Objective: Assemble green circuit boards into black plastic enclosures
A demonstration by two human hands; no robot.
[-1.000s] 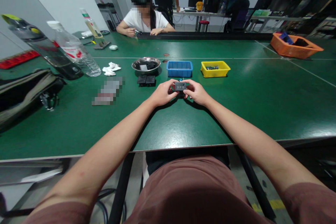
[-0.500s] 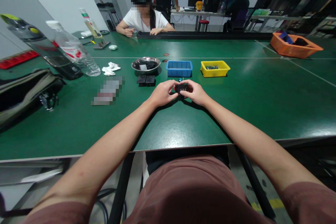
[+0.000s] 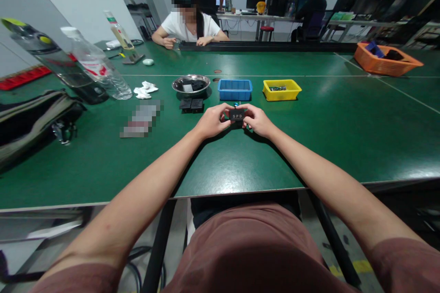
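A small black box marked "SPD" (image 3: pixel 237 115) is gripped between my two hands, just above the table. My left hand (image 3: pixel 215 121) is closed on its left end, thumb below and fingers on top. On the right end, my right hand (image 3: pixel 257 120) pinches it the same way. A small shiny bluish piece (image 3: pixel 235 105) shows at the box's top edge; whether it is joined to the box I cannot tell. Left of my hands lie two similar black boxes (image 3: pixel 191 105). Straight beyond my hands stands a blue divided tray (image 3: pixel 234 96).
A steel bowl (image 3: pixel 178 91) holds dark parts. A yellow tray (image 3: pixel 282 96) contains small metallic pieces. Farther right sits an orange basket (image 3: pixel 381 67). Bottles (image 3: pixel 99 66), crumpled tissue (image 3: pixel 144 90) and a bag (image 3: pixel 37 123) are on the left. A person (image 3: pixel 192 27) sits across the green table (image 3: pixel 233 169).
My right thumb has slid off the front of the black box toward its right side, so the lettering now shows. My left hand stays nearly still. A standing person in the background has shifted left.
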